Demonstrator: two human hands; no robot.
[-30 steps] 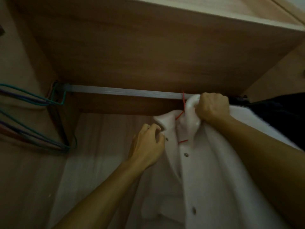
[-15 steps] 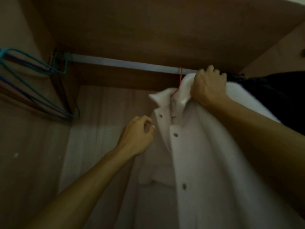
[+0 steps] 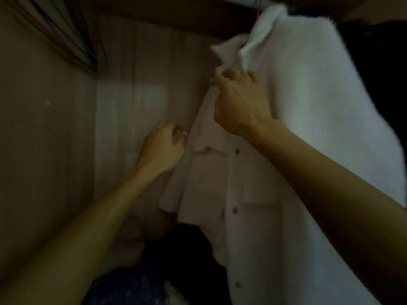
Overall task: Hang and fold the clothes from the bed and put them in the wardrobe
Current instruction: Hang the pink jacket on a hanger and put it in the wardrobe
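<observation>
The right hand (image 3: 240, 102) has come down from the top of the collar, where it sat half a second ago, and now grips the front edge of the white jacket (image 3: 308, 128) just under the collar, fingers curled into the fabric. The left hand (image 3: 163, 148) has dropped too and sits lower, at the jacket's left edge; its fingers (image 3: 178, 134) are curled with the tips close together, but the blur hides whether they pinch any cloth, so I cannot tell if it holds anything.

The jacket hangs inside the wardrobe, its collar at the top of the view, with a sliver of red hanger (image 3: 258, 12) showing above the collar. Dark buttons (image 3: 237, 151) run down its front, and a flapped chest pocket (image 3: 209, 168) lies beside them.

Pressed against the jacket's right side is a dark garment (image 3: 385, 73), crowding it there. Left of the jacket the pale back panel (image 3: 143, 84) is bare, and far up to the left hang empty wire hangers (image 3: 72, 40) against the side wall (image 3: 44, 128). Below the jacket's hem a heap of dark clothes (image 3: 187, 260) and a blue speckled fabric (image 3: 132, 287) fill the space, the hem hanging right above them
</observation>
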